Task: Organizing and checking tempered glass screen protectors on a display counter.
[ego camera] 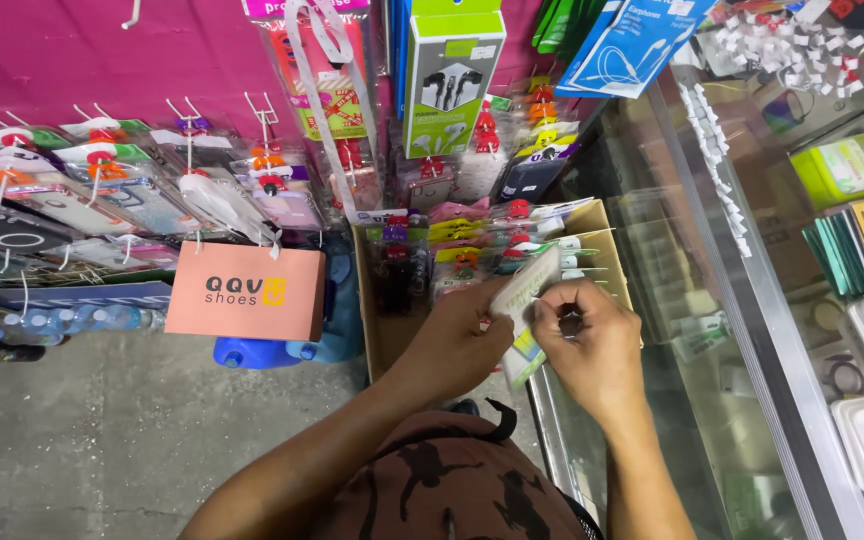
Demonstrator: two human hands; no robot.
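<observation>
In the head view, the left hand and the right hand both pinch a small white-and-green packet, fingers closed on it, just above a cardboard box of packaged accessories. The box sits on a grey concrete floor beside a glass counter, under a pink wall hung with packets; a salmon paper bag hangs to the left.

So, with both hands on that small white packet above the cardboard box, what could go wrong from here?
1. The left hand and right hand pinch the white packet only at its edges; it may slip into the crowded cardboard box.
2. The glass counter edge is close to the right forearm; a bump seems possible.
3. Hanging packets on hooks are near the left elbow and might be knocked.
</observation>
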